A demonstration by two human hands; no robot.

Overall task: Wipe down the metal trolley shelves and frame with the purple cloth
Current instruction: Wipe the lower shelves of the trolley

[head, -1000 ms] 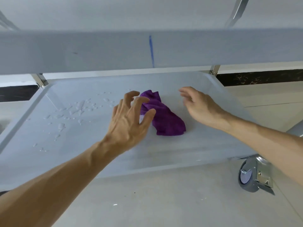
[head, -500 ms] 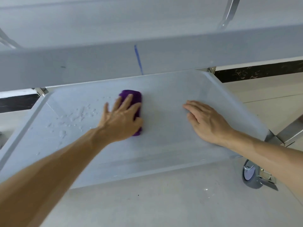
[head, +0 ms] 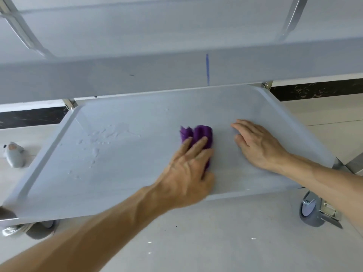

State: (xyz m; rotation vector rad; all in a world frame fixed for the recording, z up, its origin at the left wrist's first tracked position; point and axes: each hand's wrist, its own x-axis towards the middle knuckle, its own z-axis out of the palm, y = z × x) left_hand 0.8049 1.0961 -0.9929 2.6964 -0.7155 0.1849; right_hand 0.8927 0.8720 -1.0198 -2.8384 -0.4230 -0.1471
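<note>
My left hand (head: pixel 188 169) presses the purple cloth (head: pixel 198 136) on the lower shelf (head: pixel 117 173) with straight fingers; my right hand (head: pixel 257 146) lies flat beside it.

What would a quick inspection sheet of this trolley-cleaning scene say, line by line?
Surface: lower shelf of the metal trolley, with water droplets on its left part.
Job's things: purple cloth bunched on the shelf near its middle; upper shelf edge overhead, bearing a blue mark.
Clutter: grey object on the floor at left, too unclear to name.
Hands: left hand presses on the cloth with straight fingers; right hand rests flat on the shelf, apart from the cloth.
Cables: nothing seen.
Surroundings: tiled floor, caster wheel at right, dark wall band.
</note>
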